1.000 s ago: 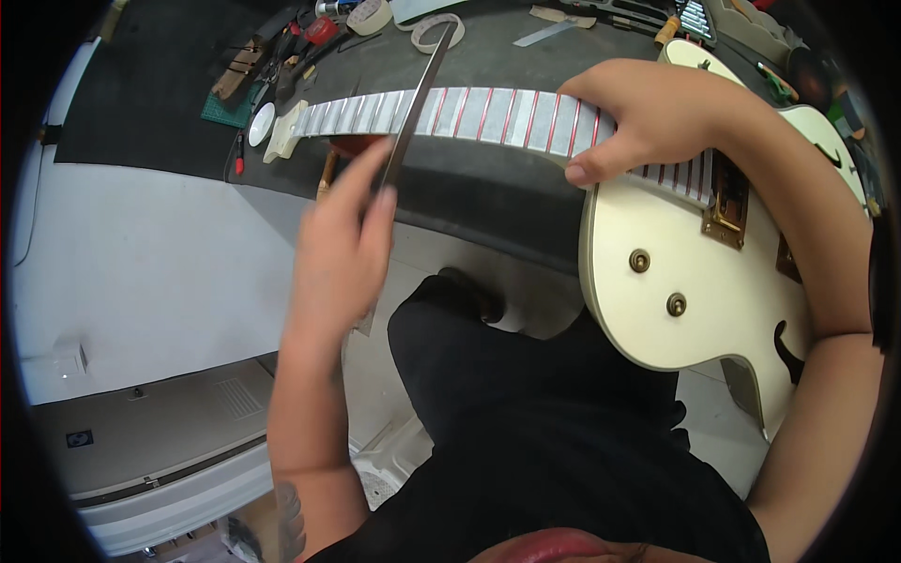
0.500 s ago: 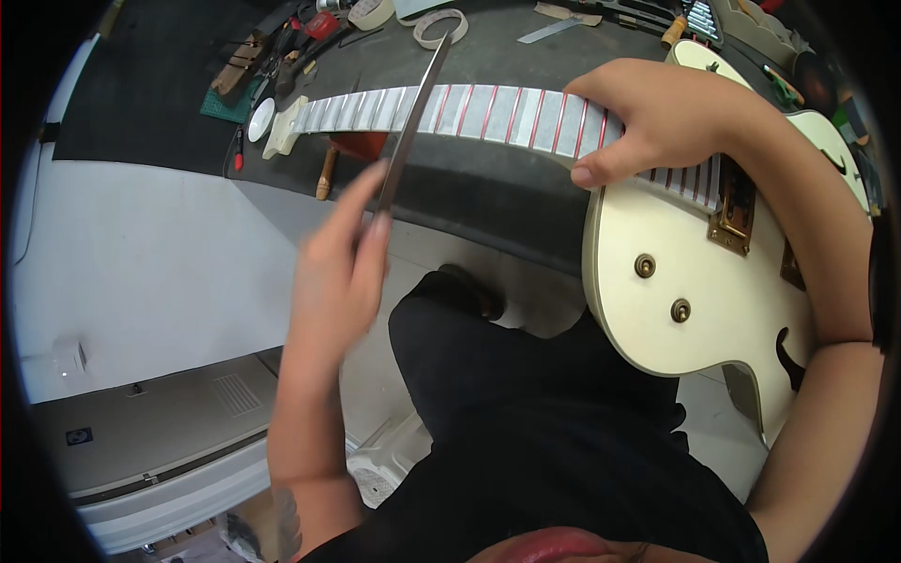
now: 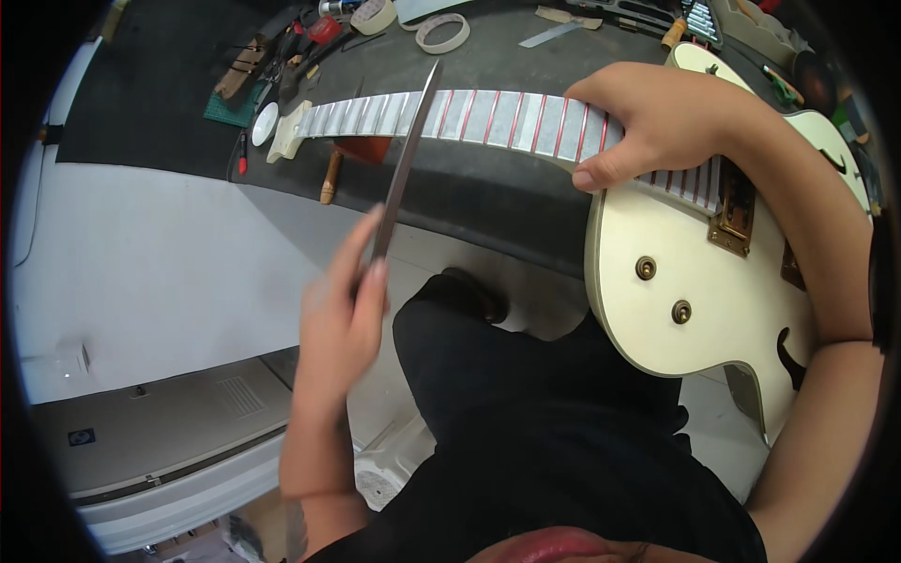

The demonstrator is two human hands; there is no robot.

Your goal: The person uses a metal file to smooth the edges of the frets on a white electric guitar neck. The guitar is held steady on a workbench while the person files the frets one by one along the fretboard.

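Observation:
A long dark metal file (image 3: 404,169) is in my left hand (image 3: 343,319), fingers closed round its lower end and slightly blurred; it slants up across the fretboard (image 3: 497,117), tip just beyond the neck's far edge. The cream hollow-body guitar (image 3: 638,235) lies along the right, neck pointing left to its headstock (image 3: 282,141). Pale strips cover the fretboard between the frets, several of which look red. My right hand (image 3: 657,127) grips the neck near the body, thumb on the near edge, fingertips at the far edge, forearm across the body.
On the dark bench (image 3: 488,197) are a wooden-handled tool (image 3: 330,178), a tape roll (image 3: 441,45), a white dish (image 3: 265,125), a green mat (image 3: 225,111), assorted hand tools and a socket set (image 3: 699,21). My dark-clothed leg is below the bench edge, beside a white panel (image 3: 150,253).
My left hand has drawn the file down toward my body, so its tip sits lower, nearer the neck. My right hand and the guitar have barely moved.

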